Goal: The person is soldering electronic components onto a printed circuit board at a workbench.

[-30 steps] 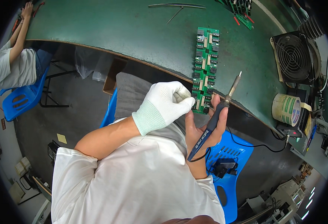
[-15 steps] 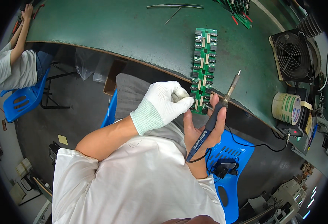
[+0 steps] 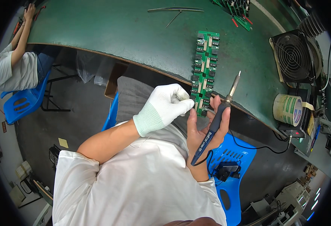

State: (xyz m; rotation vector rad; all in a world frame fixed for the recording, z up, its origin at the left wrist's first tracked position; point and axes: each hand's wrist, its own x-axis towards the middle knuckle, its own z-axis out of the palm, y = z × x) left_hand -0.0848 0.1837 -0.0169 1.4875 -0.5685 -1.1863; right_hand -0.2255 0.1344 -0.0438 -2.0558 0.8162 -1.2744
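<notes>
A long green circuit board panel [image 3: 207, 64] with rows of black and pale components reaches from the bench over its front edge toward me. My left hand [image 3: 164, 104], in a white glove with a pale green cuff, is closed at the panel's near left corner, thumb and fingers pinched together. My bare right hand [image 3: 198, 140] grips a dark blue soldering iron [image 3: 210, 133], its metal tip pointing up and away to the right of the panel. Some right fingertips sit close to the panel's near end; whether they touch it is hidden.
On the green bench [image 3: 116, 28] lie a thin metal stand [image 3: 175, 9] and more boards [image 3: 241, 13] at the far right. A fan [image 3: 292, 56] and a tape roll [image 3: 287, 109] stand at right. Another person [image 3: 16, 67] works at far left. The iron's cable crosses a blue chair [image 3: 239, 147].
The near end of the panel has shifted slightly down, and my right fingers have moved a little beside it. The pinch of my left hand and the grip on the soldering iron stay the same.
</notes>
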